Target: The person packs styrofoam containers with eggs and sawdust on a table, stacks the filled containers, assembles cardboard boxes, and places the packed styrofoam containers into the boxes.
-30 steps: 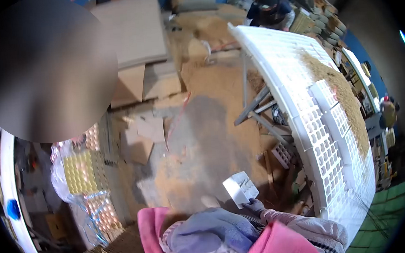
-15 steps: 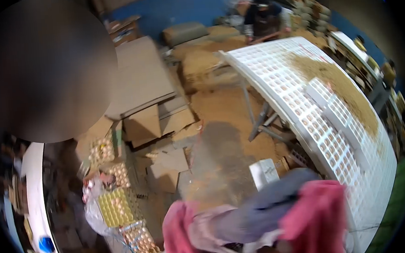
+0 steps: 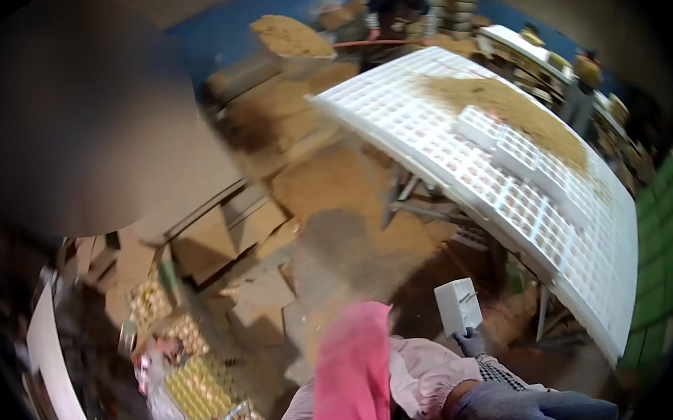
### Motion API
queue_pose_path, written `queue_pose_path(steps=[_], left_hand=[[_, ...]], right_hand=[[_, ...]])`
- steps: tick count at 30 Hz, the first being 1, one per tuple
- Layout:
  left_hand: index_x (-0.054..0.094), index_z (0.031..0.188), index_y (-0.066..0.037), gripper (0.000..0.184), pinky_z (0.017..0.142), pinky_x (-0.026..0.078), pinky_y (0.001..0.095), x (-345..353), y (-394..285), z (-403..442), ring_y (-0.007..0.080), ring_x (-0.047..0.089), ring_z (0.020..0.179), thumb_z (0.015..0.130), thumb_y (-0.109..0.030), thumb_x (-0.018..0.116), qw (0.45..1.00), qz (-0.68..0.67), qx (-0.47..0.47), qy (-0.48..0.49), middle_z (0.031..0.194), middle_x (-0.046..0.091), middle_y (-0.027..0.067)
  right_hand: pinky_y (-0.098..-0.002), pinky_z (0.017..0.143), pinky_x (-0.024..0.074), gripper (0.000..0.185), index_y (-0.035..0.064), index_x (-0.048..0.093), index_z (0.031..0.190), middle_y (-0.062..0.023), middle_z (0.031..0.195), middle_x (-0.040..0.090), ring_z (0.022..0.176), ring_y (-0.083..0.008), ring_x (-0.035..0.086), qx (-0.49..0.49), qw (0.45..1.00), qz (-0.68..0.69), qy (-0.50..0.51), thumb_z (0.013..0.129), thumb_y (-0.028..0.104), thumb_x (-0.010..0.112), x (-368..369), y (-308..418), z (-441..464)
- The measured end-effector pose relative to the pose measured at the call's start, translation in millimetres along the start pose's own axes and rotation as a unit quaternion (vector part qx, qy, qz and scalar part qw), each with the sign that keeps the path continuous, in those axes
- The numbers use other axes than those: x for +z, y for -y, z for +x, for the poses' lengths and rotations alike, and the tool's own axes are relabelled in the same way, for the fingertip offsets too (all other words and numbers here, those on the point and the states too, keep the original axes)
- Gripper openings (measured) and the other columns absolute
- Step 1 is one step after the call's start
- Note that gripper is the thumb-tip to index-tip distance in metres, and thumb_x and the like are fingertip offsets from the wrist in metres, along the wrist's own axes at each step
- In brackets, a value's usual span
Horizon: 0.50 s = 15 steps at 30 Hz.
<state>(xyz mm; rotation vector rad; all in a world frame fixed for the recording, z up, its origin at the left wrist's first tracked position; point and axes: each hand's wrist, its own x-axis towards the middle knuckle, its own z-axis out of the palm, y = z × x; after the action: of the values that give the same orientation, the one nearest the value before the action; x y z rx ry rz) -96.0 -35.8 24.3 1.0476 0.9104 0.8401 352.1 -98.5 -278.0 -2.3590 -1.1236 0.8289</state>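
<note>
My right hand (image 3: pixel 469 343), in a grey glove, is closed on the lower edge of a small white foam box (image 3: pixel 459 307), held upright above the floor. Close to the camera at the bottom right is my left hand (image 3: pixel 530 409), in a grey-blue glove. It lies across my body below my right forearm, its fingers stretched to the right and partly cut off by the frame edge. Nothing shows in it. A pink cloth (image 3: pixel 354 373) hangs in front of my body.
A large white table (image 3: pixel 417 138) of celled trays, with brown grain (image 3: pixel 501 105) on it, slants across the right. Egg trays (image 3: pixel 197 391) stand lower left. Cardboard (image 3: pixel 206 242) lies on the left. A person (image 3: pixel 399 10) stands behind the table; another person (image 3: pixel 581 87) is far right.
The view has turned, and the table now reaches further left. My left hand has swung from the middle to the bottom right. The foam box stays in my right hand. The person behind now has a heaped shovel raised.
</note>
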Motion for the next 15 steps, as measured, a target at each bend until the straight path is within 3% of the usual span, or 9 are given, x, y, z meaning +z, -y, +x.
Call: queue_pose_path(steps=[1, 5, 8, 10, 13, 15], left_hand=[[0.053, 0.114, 0.002, 0.041, 0.086, 0.045, 0.0503, -1.4, 4.1, 3.8, 0.0327, 0.058, 0.097, 0.092, -0.032, 0.048, 1.0, 0.008, -0.015, 0.002, 0.111, 0.057, 0.0188], [0.053, 0.115, 0.001, 0.042, 0.086, 0.046, 0.05, -2.8, 6.7, 26.3, 0.0313, 0.058, 0.097, 0.092, -0.034, 0.049, 0.997, 0.044, -0.049, 0.027, 0.112, 0.057, 0.0181], [0.053, 0.115, 0.0, 0.043, 0.087, 0.046, 0.0498, 6.9, 7.8, 53.4, 0.0303, 0.058, 0.098, 0.091, -0.035, 0.05, 0.994, 0.062, -0.066, 0.068, 0.113, 0.057, 0.0176], [0.053, 0.116, 0.0, 0.043, 0.087, 0.046, 0.0496, 16.2, 9.9, 77.8, 0.0296, 0.058, 0.098, 0.091, -0.035, 0.05, 0.989, 0.079, -0.074, 0.105, 0.114, 0.057, 0.0172], [0.053, 0.116, -0.001, 0.044, 0.087, 0.046, 0.0494, 43.1, 7.4, 111.4, 0.0286, 0.058, 0.099, 0.091, -0.036, 0.051, 0.977, 0.109, -0.082, 0.164, 0.115, 0.057, 0.0167], [0.054, 0.117, -0.001, 0.044, 0.087, 0.046, 0.0493, 65.4, 13.5, 134.9, 0.0279, 0.058, 0.099, 0.09, -0.037, 0.052, 0.966, 0.125, -0.086, 0.209, 0.116, 0.056, 0.0163]], right_hand=[[-0.0327, 0.056, 0.0466, 0.032, 0.0009, 0.062, 0.08, -0.0082, 0.064, 0.064, 0.06, -0.0162, 0.059, -0.009, 1.0, 0.022, -0.02, 0.075, 0.03, 0.073, -17.7, 18.0, -17.4], [-0.0342, 0.065, 0.0505, 0.032, 0.006, 0.066, 0.094, -0.0135, 0.08, 0.068, 0.07, -0.0219, 0.066, 0.021, 0.995, 0.086, -0.048, 0.075, 0.031, 0.072, -16.8, 5.4, -48.9], [-0.0313, 0.064, 0.0489, 0.034, 0.0034, 0.065, 0.096, -0.0106, 0.083, 0.068, 0.073, -0.0168, 0.064, 0.05, 0.996, 0.045, -0.065, 0.076, 0.03, 0.073, -57.8, 42.0, -101.7], [-0.0303, 0.064, 0.0489, 0.033, 0.0037, 0.065, 0.099, -0.0079, 0.083, 0.068, 0.074, -0.0145, 0.063, 0.125, 0.986, 0.081, -0.075, 0.078, 0.028, 0.071, -58.6, 16.3, -111.9], [-0.0302, 0.068, 0.0495, 0.033, 0.0042, 0.064, 0.102, -0.0089, 0.085, 0.067, 0.076, -0.0156, 0.064, -0.005, 0.988, 0.116, -0.103, 0.081, 0.028, 0.068, -69.2, 17.4, -133.7], [-0.034, 0.073, 0.0516, 0.037, 0.0074, 0.065, 0.103, -0.0132, 0.09, 0.068, 0.082, -0.0229, 0.067, 0.015, 0.99, 0.081, -0.112, 0.077, 0.033, 0.071, -88.7, 41.4, -134.1]])
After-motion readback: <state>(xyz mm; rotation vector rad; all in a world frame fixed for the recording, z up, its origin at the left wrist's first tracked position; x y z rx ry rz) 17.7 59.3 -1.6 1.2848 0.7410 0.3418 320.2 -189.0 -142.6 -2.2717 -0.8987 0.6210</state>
